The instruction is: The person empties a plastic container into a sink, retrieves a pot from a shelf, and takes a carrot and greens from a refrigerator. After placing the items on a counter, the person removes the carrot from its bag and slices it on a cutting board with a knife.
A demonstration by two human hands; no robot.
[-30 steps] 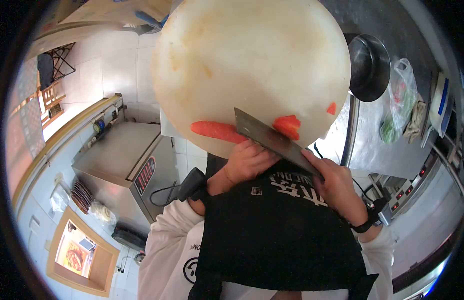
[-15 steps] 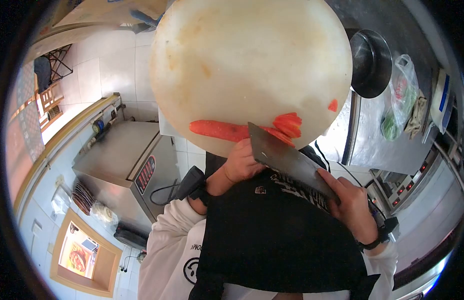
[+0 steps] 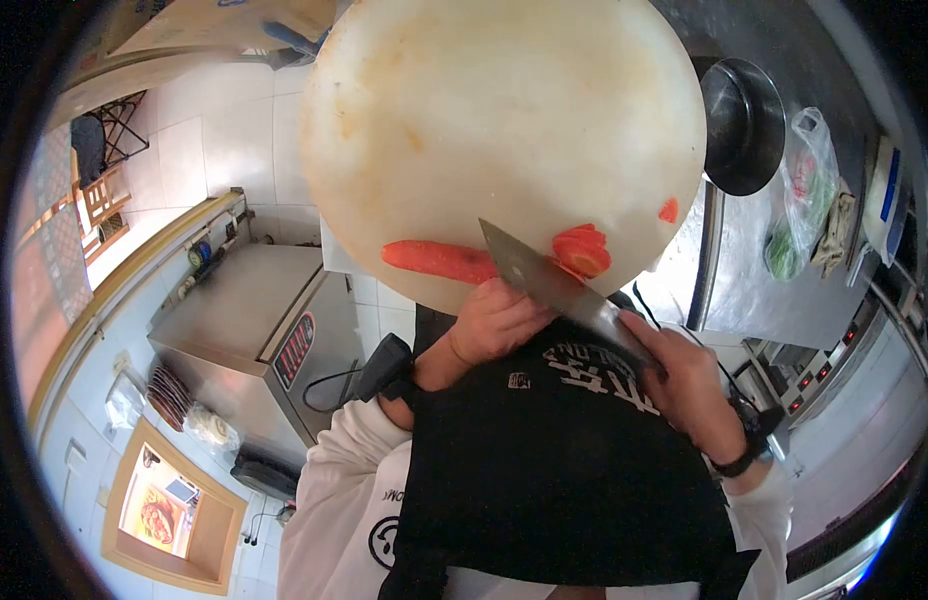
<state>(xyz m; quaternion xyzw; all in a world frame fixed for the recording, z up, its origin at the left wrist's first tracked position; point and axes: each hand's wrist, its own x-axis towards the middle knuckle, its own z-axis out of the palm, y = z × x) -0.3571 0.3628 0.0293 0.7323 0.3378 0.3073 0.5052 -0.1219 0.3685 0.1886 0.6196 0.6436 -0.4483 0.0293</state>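
Note:
An orange-red carrot (image 3: 434,260) lies along the near side of a round, stained cutting board (image 3: 504,130). My left hand (image 3: 499,318) has its curled fingers pressed on the carrot's right part. In my right hand (image 3: 684,385) is the handle of a wide-bladed kitchen knife (image 3: 554,285). Its blade slants across the carrot beside my left fingers, tip toward the far left; the cutting edge is hard to see. Several carrot slices (image 3: 581,248) lie overlapped just right of the blade. Farther right, a small carrot piece (image 3: 668,210) sits near the board's edge.
A dark round pot (image 3: 742,125) stands right of the board. Beyond it, a plastic bag (image 3: 806,195) with something green inside lies on the metal counter (image 3: 834,300). To the left is a stainless steel appliance (image 3: 239,300) with a control panel.
The knife has turned so that less of its flat side shows, and its tip has moved left and farther away. My right hand has shifted slightly left. The slices sit a little differently.

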